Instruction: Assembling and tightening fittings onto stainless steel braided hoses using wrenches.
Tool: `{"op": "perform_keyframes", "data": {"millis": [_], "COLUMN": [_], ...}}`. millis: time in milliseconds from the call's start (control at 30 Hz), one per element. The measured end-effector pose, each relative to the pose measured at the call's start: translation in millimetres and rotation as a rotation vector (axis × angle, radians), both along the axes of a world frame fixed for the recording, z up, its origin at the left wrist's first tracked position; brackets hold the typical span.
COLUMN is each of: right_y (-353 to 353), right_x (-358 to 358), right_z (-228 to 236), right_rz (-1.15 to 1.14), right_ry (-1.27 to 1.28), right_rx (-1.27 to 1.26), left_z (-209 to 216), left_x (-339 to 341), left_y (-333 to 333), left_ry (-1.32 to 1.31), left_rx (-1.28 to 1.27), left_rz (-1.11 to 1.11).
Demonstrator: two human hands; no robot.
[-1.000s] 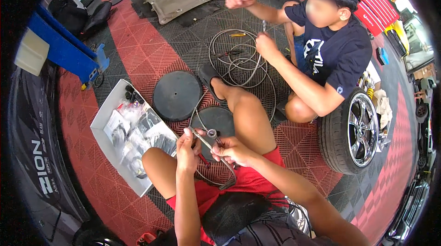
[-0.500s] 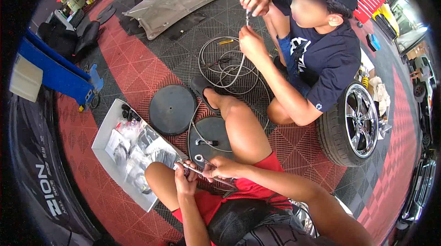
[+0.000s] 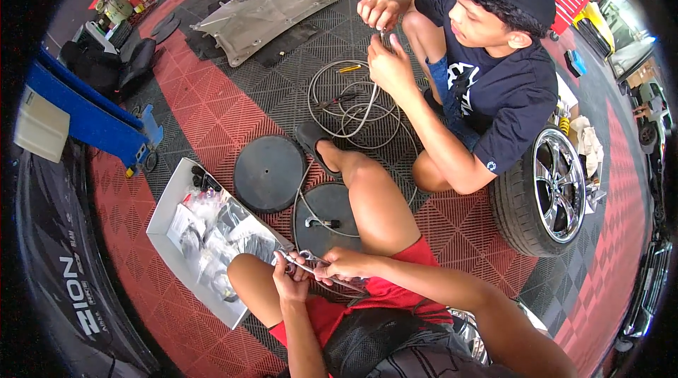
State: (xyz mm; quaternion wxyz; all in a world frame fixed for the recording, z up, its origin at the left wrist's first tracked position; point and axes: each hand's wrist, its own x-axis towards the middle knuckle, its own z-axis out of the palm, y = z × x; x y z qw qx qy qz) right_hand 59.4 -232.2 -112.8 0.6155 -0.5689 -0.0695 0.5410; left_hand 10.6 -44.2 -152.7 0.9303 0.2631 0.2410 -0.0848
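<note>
Over my lap, my left hand point(image 3: 291, 282) is closed on the end of a thin grey hose point(image 3: 350, 285), with a small fitting partly hidden by the fingers. My right hand point(image 3: 344, 266) grips a metal wrench point(image 3: 308, 256); its ring end points toward my left fingers, close to the hose end. Whether the ring touches the fitting I cannot tell. Below my right hand, the hose trails over my red shorts. Opposite me, a crouching person holds another hose end between both hands point(image 3: 387, 43).
A white box point(image 3: 167, 217) of bagged parts stands by my left knee. Two black discs point(image 3: 270, 173) lie ahead, one with a hose fitting on it. Coiled hose point(image 3: 332, 113) covers the floor near the person. A chrome wheel point(image 3: 540, 191) stands at right, a blue post point(image 3: 92, 113) at left.
My right hand has brought the wrench's ring end lower and nearer my left fingers. The other person's hands have come closer together around their hose end.
</note>
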Motion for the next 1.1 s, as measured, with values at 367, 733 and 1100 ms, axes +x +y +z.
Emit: {"op": "perform_keyframes", "data": {"millis": [367,733,1100], "right_y": [3,2,1], "right_x": [-4,-3,-5], "right_z": [-4,-10,-4], "right_rz": [0.007,-0.093,-0.050], "right_ry": [0.098,0.118,0.138], "right_rx": [-0.002,-0.049,-0.022], "left_z": [0,3,-9], "left_x": [2,3,-2], "left_y": [-4,-7,1], "left_ry": [0.004,0.019,-0.006], "left_rx": [0.064,0.082,0.035], "left_rz": [0.002,0.012,-0.012]}}
